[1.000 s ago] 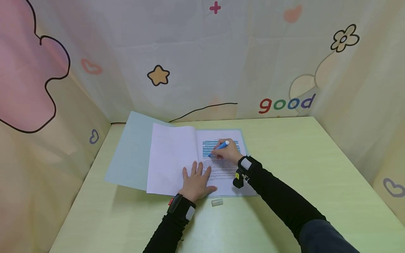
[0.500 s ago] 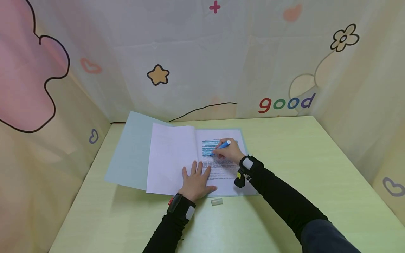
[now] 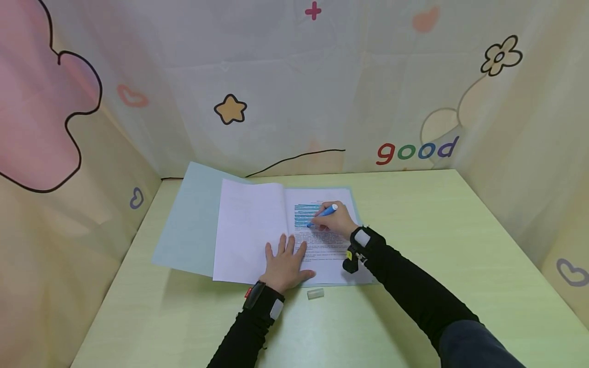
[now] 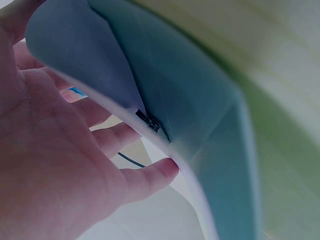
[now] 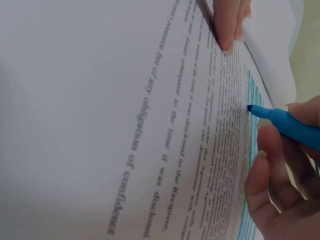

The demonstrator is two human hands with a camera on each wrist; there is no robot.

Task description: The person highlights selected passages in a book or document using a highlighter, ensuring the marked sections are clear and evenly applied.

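The right hand (image 3: 338, 221) pinched the blue marker (image 3: 329, 210) between its fingers, which had moved slightly rightward over the open document (image 3: 250, 225); the left hand (image 3: 282, 269) stayed on it, fingers spread.

Page (image 3: 331, 272): printed, upper lines highlighted blue.
Marker (image 5: 296, 128): blue, uncapped, tilted, tip at page.
Folder (image 3: 195, 220): open, near worktop (image 3: 442, 225)'s far edge.

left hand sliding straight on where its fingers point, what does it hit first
Likely the slim blue felt-tip marker held in the right hand: the left hand rests across the open white paper pages, index finger aimed roughly that way, though depth is unclear.
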